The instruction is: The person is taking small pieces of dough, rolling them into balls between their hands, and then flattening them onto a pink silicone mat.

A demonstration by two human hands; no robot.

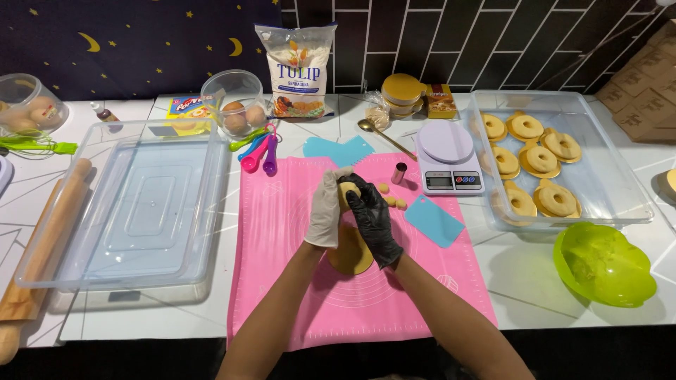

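Fingers of left hand (328,208) and right hand (372,214) curled around dough piece (347,190), above pink mat (282,232)

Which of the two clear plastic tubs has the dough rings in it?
The right tub, beside the kitchen scale; it holds several dough rings. The left tub holds none.

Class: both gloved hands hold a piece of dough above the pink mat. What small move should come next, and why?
Probably keep shaping the dough piece between the left hand and right hand: it is held above the pink mat, while finished rings lie in the right tray.
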